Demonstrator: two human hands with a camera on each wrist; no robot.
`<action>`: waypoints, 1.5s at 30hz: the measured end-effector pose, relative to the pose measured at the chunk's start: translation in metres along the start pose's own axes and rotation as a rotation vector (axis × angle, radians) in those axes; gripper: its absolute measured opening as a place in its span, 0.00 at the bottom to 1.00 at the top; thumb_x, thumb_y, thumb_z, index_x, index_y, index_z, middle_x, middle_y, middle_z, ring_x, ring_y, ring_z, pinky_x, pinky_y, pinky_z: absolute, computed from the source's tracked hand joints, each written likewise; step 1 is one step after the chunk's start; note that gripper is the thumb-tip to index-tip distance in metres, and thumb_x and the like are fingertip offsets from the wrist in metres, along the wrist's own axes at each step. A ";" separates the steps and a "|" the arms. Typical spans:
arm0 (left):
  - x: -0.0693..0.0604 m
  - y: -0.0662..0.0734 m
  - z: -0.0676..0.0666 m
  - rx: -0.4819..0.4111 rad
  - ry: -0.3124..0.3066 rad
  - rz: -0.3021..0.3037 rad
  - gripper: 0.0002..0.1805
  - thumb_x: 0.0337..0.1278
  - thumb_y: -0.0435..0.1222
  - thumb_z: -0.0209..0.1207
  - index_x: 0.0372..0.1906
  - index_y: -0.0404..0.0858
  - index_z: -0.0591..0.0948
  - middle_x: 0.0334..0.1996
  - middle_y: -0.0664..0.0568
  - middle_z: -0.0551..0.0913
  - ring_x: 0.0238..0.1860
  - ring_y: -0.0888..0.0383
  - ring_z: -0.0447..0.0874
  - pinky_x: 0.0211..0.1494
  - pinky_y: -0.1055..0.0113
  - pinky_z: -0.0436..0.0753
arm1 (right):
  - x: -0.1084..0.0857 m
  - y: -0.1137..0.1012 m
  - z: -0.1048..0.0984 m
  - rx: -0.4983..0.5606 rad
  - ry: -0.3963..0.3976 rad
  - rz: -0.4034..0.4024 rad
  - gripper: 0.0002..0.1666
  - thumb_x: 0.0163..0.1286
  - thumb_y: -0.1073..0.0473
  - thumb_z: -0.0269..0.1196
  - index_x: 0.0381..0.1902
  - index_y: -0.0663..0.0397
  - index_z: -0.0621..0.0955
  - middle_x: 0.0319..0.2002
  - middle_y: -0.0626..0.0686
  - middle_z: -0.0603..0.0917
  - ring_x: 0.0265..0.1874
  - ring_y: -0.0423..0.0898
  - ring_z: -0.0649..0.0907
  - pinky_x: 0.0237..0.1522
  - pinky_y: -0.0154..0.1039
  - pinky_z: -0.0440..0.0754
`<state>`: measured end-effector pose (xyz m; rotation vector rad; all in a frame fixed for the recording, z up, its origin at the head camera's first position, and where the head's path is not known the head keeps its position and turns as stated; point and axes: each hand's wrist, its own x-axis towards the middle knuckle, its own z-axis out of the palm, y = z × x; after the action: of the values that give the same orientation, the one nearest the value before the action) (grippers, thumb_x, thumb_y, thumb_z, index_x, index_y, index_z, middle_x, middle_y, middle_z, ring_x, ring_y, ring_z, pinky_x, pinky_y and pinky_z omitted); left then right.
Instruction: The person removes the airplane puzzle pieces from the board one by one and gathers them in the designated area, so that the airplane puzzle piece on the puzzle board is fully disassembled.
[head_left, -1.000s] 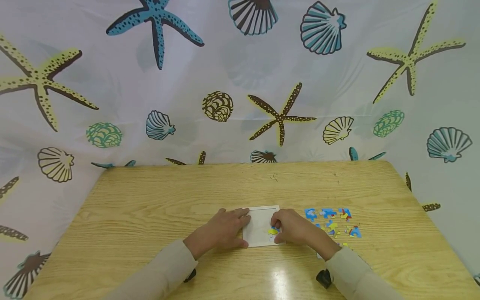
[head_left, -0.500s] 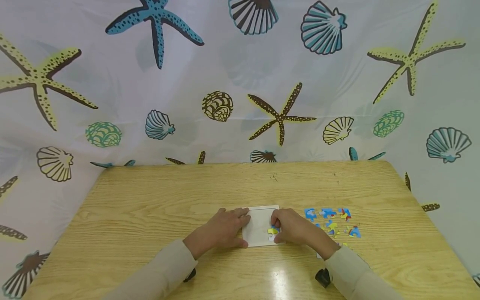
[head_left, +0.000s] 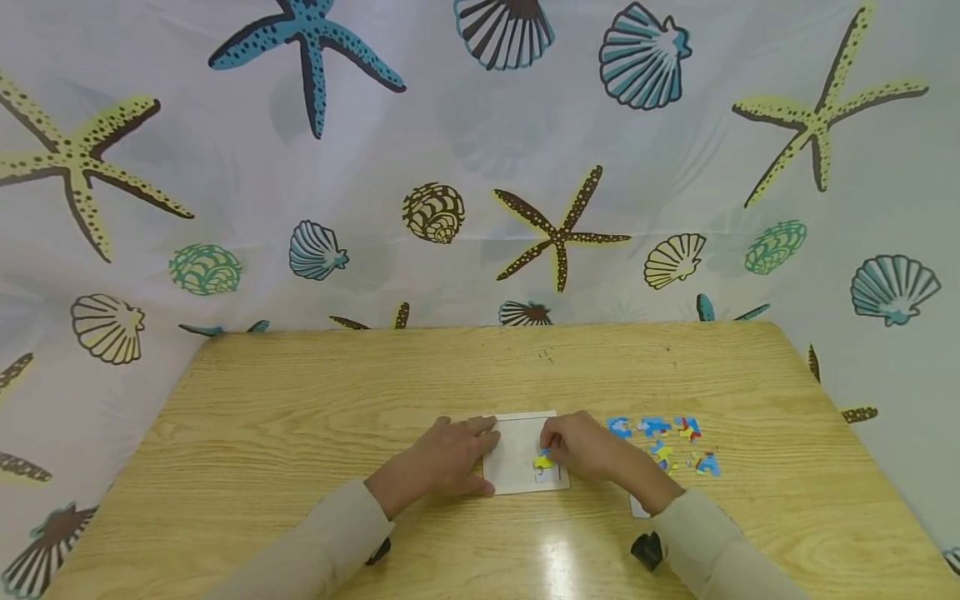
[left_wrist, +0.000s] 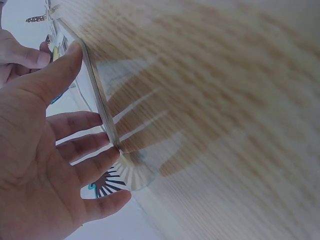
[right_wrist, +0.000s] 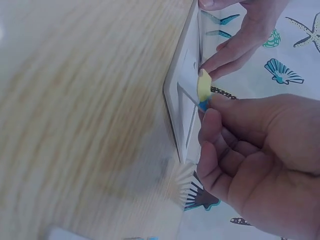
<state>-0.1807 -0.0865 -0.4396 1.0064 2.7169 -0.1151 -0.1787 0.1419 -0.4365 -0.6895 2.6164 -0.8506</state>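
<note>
A shallow white puzzle tray point(head_left: 513, 454) lies on the wooden table. My left hand point(head_left: 450, 457) rests along the tray's left edge, its thumb at the near corner and its fingers fairly straight; the left wrist view shows the same hand point(left_wrist: 45, 145) against the rim. My right hand point(head_left: 588, 450) pinches a yellow and blue jigsaw piece point(head_left: 542, 462) over the tray's right part. In the right wrist view the piece point(right_wrist: 204, 87) stands tilted between thumb and forefinger, partly hidden by the fingertips. Whether its lower edge touches the tray, I cannot tell.
Several loose jigsaw pieces point(head_left: 653, 427) lie in rows right of the tray, some hidden by my right forearm. A white corner of something point(head_left: 639, 507) shows under that forearm. A cloth point(head_left: 480, 167) printed with shells and starfish hangs behind the wooden table point(head_left: 337, 392).
My right thumb has moved up off the tray's near right corner, which now shows. The pinched jigsaw piece has tilted and shifted slightly. My left hand stays in place.
</note>
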 end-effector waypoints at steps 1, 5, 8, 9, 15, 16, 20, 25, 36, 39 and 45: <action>0.000 0.000 0.000 -0.002 0.002 0.000 0.40 0.51 0.60 0.60 0.66 0.42 0.70 0.69 0.50 0.67 0.69 0.54 0.65 0.63 0.47 0.70 | 0.000 0.000 -0.001 0.002 0.002 -0.014 0.04 0.65 0.70 0.59 0.33 0.57 0.80 0.29 0.50 0.82 0.27 0.38 0.76 0.30 0.31 0.75; 0.000 -0.001 0.000 -0.003 0.009 0.001 0.40 0.51 0.60 0.61 0.65 0.42 0.70 0.69 0.50 0.67 0.69 0.54 0.66 0.63 0.48 0.71 | -0.001 0.001 -0.003 0.017 -0.007 -0.043 0.05 0.67 0.68 0.58 0.31 0.57 0.79 0.28 0.50 0.82 0.24 0.37 0.75 0.28 0.30 0.73; 0.000 -0.001 0.000 -0.003 0.010 0.001 0.40 0.51 0.60 0.61 0.65 0.43 0.71 0.69 0.50 0.67 0.69 0.54 0.66 0.63 0.48 0.71 | -0.002 0.002 -0.004 0.024 -0.021 -0.041 0.06 0.68 0.67 0.57 0.31 0.56 0.79 0.27 0.49 0.81 0.23 0.37 0.73 0.27 0.30 0.72; 0.000 -0.001 0.000 -0.003 0.009 0.001 0.40 0.51 0.60 0.61 0.66 0.43 0.70 0.69 0.50 0.67 0.69 0.54 0.66 0.63 0.48 0.71 | -0.002 0.002 -0.004 0.023 -0.024 -0.039 0.06 0.69 0.66 0.57 0.31 0.56 0.79 0.27 0.49 0.81 0.22 0.38 0.73 0.26 0.30 0.72; 0.000 0.000 -0.001 -0.002 0.007 0.002 0.40 0.51 0.60 0.60 0.65 0.43 0.71 0.69 0.50 0.67 0.69 0.54 0.66 0.63 0.47 0.71 | -0.004 0.003 -0.006 0.037 -0.035 -0.044 0.06 0.69 0.66 0.57 0.31 0.56 0.78 0.28 0.48 0.80 0.24 0.38 0.73 0.28 0.31 0.72; 0.000 -0.001 0.000 0.004 0.011 0.005 0.40 0.51 0.60 0.60 0.65 0.43 0.71 0.69 0.49 0.67 0.69 0.54 0.66 0.63 0.47 0.71 | -0.005 0.003 -0.007 0.039 -0.037 -0.046 0.06 0.69 0.65 0.57 0.31 0.56 0.78 0.28 0.48 0.80 0.24 0.38 0.73 0.28 0.31 0.72; -0.001 -0.001 0.000 0.029 0.025 0.016 0.40 0.51 0.61 0.60 0.65 0.42 0.71 0.68 0.49 0.68 0.69 0.54 0.66 0.61 0.47 0.72 | -0.009 0.004 -0.012 0.040 -0.046 -0.047 0.06 0.69 0.65 0.57 0.31 0.55 0.77 0.28 0.48 0.80 0.24 0.38 0.72 0.28 0.30 0.71; -0.001 -0.001 0.001 0.048 0.028 0.022 0.40 0.51 0.62 0.59 0.65 0.42 0.70 0.68 0.50 0.68 0.69 0.54 0.67 0.60 0.47 0.73 | -0.015 0.005 -0.020 0.034 -0.054 -0.053 0.05 0.70 0.64 0.56 0.32 0.55 0.77 0.29 0.49 0.80 0.24 0.37 0.72 0.27 0.30 0.71; 0.000 -0.002 0.002 0.032 0.032 0.025 0.40 0.51 0.61 0.59 0.64 0.42 0.71 0.68 0.49 0.68 0.69 0.54 0.67 0.60 0.47 0.73 | -0.028 0.014 -0.032 0.044 -0.052 -0.025 0.06 0.69 0.66 0.56 0.30 0.56 0.76 0.27 0.49 0.78 0.23 0.38 0.71 0.27 0.30 0.70; 0.000 -0.002 0.001 0.014 0.032 0.025 0.39 0.51 0.61 0.60 0.64 0.41 0.71 0.68 0.49 0.68 0.69 0.53 0.67 0.61 0.46 0.72 | -0.031 0.017 -0.035 0.039 -0.059 -0.032 0.06 0.69 0.65 0.57 0.31 0.56 0.76 0.28 0.49 0.79 0.23 0.38 0.71 0.27 0.30 0.71; -0.001 -0.003 0.002 0.013 0.041 0.034 0.39 0.51 0.61 0.60 0.64 0.41 0.71 0.68 0.48 0.68 0.68 0.53 0.67 0.60 0.46 0.73 | -0.039 0.025 -0.042 0.066 -0.074 -0.015 0.05 0.69 0.66 0.57 0.31 0.57 0.77 0.28 0.50 0.79 0.21 0.38 0.73 0.26 0.31 0.74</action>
<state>-0.1811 -0.0897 -0.4411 1.0699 2.7380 -0.1069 -0.1727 0.1999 -0.4139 -0.7097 2.5092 -0.8945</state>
